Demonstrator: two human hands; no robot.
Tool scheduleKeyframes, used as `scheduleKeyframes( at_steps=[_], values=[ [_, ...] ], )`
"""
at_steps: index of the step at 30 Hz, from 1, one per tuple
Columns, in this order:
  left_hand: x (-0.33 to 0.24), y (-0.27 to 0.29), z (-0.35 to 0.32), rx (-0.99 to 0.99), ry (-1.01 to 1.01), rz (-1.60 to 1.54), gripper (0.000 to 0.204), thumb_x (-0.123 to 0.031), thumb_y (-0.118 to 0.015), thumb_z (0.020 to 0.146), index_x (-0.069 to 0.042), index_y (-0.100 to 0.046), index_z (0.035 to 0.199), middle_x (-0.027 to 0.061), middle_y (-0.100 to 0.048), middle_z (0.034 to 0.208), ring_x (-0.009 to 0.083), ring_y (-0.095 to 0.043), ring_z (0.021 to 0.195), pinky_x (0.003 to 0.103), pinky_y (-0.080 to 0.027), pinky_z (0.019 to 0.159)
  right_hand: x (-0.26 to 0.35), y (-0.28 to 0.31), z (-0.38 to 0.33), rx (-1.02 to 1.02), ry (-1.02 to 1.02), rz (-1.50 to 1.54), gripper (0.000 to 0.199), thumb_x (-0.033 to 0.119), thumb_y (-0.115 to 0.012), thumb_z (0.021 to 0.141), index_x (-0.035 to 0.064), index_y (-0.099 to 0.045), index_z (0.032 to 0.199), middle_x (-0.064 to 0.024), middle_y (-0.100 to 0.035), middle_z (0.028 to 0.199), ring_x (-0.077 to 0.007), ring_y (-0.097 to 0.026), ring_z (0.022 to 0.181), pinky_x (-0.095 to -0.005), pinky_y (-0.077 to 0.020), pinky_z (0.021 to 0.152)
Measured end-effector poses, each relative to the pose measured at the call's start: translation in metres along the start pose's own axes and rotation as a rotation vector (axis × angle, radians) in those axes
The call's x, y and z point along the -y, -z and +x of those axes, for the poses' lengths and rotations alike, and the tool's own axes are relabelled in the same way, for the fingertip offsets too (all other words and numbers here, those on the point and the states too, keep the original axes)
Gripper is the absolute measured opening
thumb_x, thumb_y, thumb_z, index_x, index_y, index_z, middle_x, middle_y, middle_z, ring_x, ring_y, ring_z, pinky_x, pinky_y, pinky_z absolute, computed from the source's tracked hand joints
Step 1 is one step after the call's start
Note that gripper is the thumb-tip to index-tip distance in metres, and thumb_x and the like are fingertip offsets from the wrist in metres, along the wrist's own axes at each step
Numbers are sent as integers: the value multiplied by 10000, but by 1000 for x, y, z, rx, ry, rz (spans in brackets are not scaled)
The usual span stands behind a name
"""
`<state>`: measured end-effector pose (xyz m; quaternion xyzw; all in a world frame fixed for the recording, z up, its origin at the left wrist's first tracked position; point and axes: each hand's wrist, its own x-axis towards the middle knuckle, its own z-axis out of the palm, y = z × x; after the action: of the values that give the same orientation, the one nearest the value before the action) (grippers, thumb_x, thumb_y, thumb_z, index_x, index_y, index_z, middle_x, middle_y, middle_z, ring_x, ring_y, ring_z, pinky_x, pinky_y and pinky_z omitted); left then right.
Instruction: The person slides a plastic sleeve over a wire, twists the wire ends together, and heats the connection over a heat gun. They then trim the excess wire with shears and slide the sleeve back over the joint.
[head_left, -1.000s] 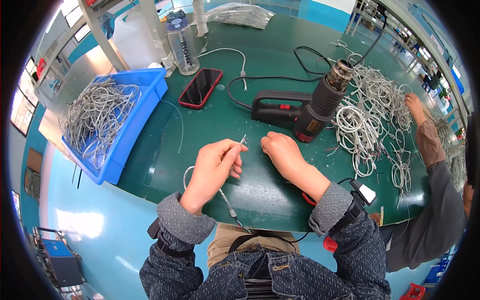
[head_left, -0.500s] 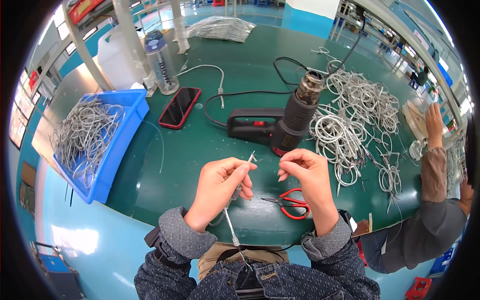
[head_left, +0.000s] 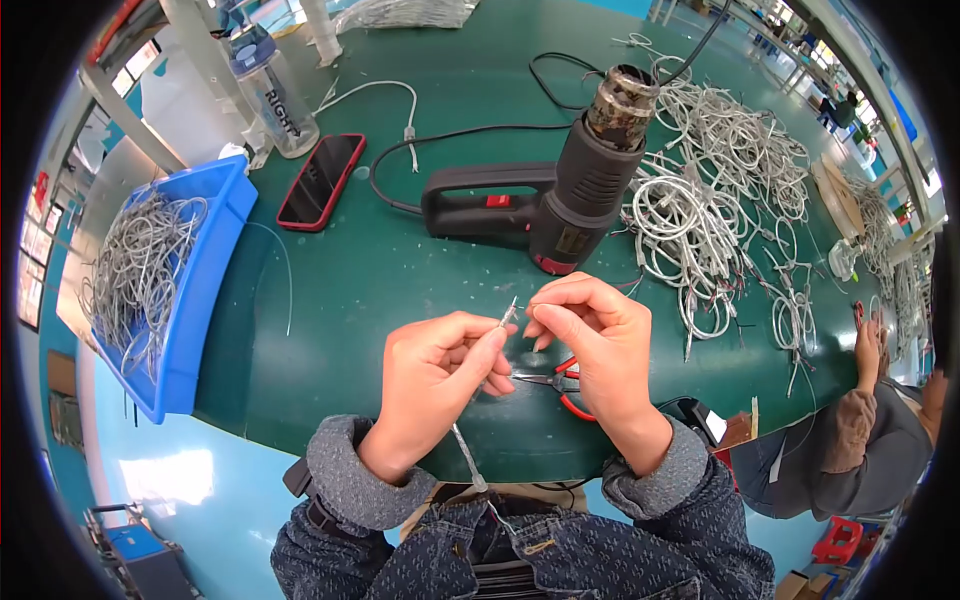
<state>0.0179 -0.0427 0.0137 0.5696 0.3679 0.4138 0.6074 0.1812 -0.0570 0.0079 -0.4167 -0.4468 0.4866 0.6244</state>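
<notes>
A grey cable (head_left: pixel 467 455) runs up from my lap into my left hand (head_left: pixel 432 375), which is closed around it just below its stripped end. Short wire ends stick out past the thumb and forefinger. My right hand (head_left: pixel 600 335) pinches at a thin wire strand beside that end, its fingertips close to the left ones. Partly hidden behind the right hand, red-handled cutters (head_left: pixel 570 400) lie on the table with their jaws toward my left hand. Just beyond my hands a black heat gun (head_left: pixel 570 210) stands with its nozzle up.
On the green table (head_left: pixel 330 320) are a red-cased phone (head_left: pixel 322 183), a clear bottle (head_left: pixel 275 105) and piles of grey cables (head_left: pixel 690 230) at right. A blue bin (head_left: pixel 195 300) of cables sits left. A co-worker's hand (head_left: pixel 868 355) is at the far right.
My right hand has moved left to the cable end and now pinches there. The view has shifted, and the co-worker's hand has come down nearer the table edge.
</notes>
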Motion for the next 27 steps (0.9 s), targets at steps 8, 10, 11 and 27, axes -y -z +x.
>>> scheduleKeyframes(
  at_steps=[8, 10, 11, 27],
  values=[
    [2, 0, -1, -9, -41, 35, 129, -11, -519, 902, 78, -603, 941, 101, -620, 684, 149, -631, 591, 241, -534, 538, -1, -3, -2, 24, 12, -8, 53, -45, -597, 821, -54, -605, 873, -143, -603, 899, -166, -609, 710, -257, -501, 617],
    [3, 0, -1, -11, -44, 38, 126, -11, -521, 902, 77, -603, 937, 101, -621, 686, 148, -632, 592, 240, -534, 537, -1, -3, -3, 27, 13, -8, 52, -46, -597, 821, -54, -604, 872, -143, -603, 897, -165, -608, 708, -258, -500, 617],
    [3, 0, -1, -12, -44, 42, 123, -10, -522, 901, 77, -602, 935, 101, -621, 687, 147, -632, 594, 240, -534, 537, -1, -3, -3, 28, 17, -8, 51, -46, -596, 821, -54, -603, 871, -143, -602, 895, -164, -606, 706, -258, -499, 617],
    [3, -3, -2, -31, -46, 100, 102, 6, -542, 883, 77, -607, 916, 97, -628, 715, 149, -643, 611, 239, -542, 548, -3, -2, -2, 43, -7, -3, 40, -45, -593, 823, -49, -593, 863, -130, -601, 886, -152, -601, 707, -253, -494, 614]
  ],
)
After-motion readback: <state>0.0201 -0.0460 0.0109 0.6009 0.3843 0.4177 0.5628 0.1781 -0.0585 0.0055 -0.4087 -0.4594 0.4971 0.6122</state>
